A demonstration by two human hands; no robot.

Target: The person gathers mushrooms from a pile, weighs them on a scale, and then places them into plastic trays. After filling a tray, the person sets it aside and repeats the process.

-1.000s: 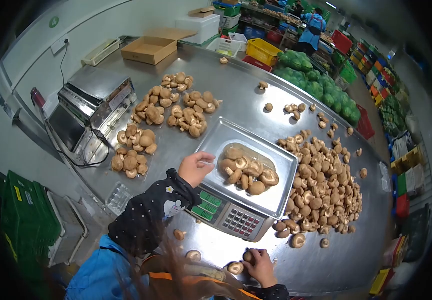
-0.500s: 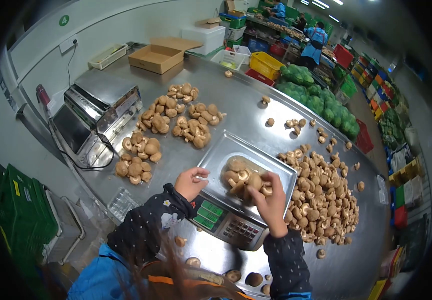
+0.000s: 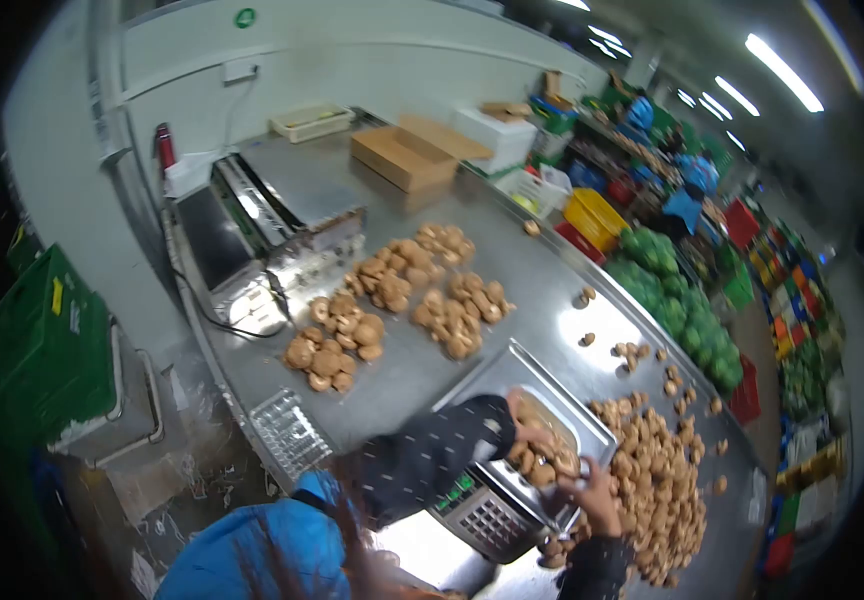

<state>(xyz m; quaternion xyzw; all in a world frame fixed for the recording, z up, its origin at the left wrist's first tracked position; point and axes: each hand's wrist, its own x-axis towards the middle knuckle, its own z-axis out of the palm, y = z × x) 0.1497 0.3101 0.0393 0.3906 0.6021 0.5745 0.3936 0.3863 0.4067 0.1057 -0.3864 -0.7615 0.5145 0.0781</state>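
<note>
A clear tray of brown mushrooms (image 3: 540,462) is over the metal pan (image 3: 487,375) of a weighing scale with a keypad (image 3: 492,522). My left hand (image 3: 529,428) is closed on the far left end of this tray, its fingers slightly blurred. At the near right end, my right hand (image 3: 594,494) has its thumb and fingers bent around the tray's edge. A large heap of loose mushrooms (image 3: 657,475) lies right beside the scale. Several filled packs of mushrooms (image 3: 324,358) sit on the steel table to the left.
A metal wrapping machine (image 3: 252,235) stands at the left, with empty clear trays (image 3: 290,432) near the table edge. Farther back are an open cardboard box (image 3: 404,158), a yellow crate (image 3: 595,218) and green produce (image 3: 687,315). Co-workers (image 3: 697,175) stand in the distance.
The view has swung so that the table things appear farther right and lower. My left hand has moved from beside the scale pan onto the mushroom tray. My right hand has shifted to its near end.
</note>
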